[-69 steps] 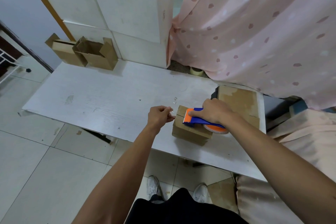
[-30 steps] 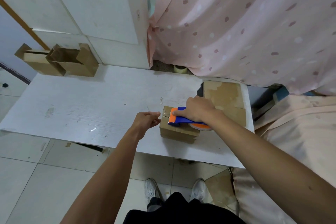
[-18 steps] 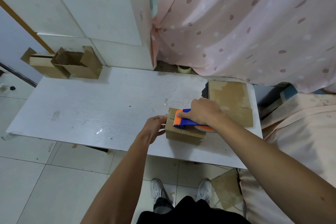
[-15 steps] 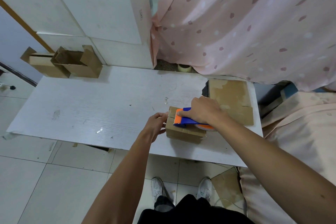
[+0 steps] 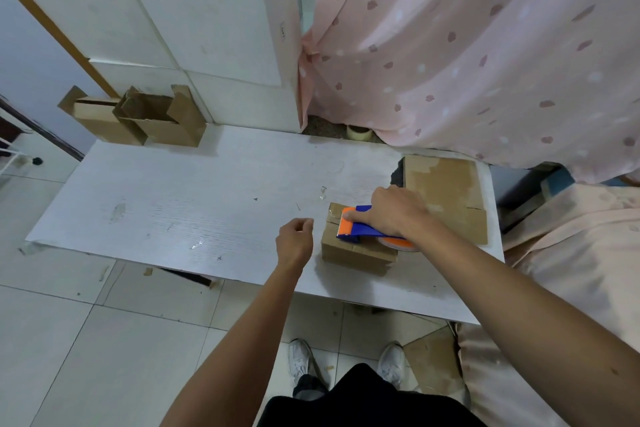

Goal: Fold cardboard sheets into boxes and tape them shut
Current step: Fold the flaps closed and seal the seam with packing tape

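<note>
A small brown cardboard box (image 5: 353, 253) stands closed near the front right of the white table (image 5: 194, 204). My right hand (image 5: 394, 211) grips a blue and orange tape dispenser (image 5: 353, 227) that lies on the box's top, its orange blade end toward the left edge. My left hand (image 5: 294, 241) hovers just left of the box without touching it, fingers loosely curled, and nothing shows in it. A stack of flat cardboard sheets (image 5: 446, 191) lies behind the box at the table's right end.
Two folded boxes with open flaps (image 5: 152, 121) sit at the table's back left, against large white boxes (image 5: 207, 17). A pink dotted curtain (image 5: 467, 45) hangs behind, with a tape roll (image 5: 358, 132) at its foot. Pink fabric (image 5: 571, 253) lies right of the table.
My left hand had been touching the box's left side; it has come off and moved a little left. My right hand and the dispenser stay on the box top.
</note>
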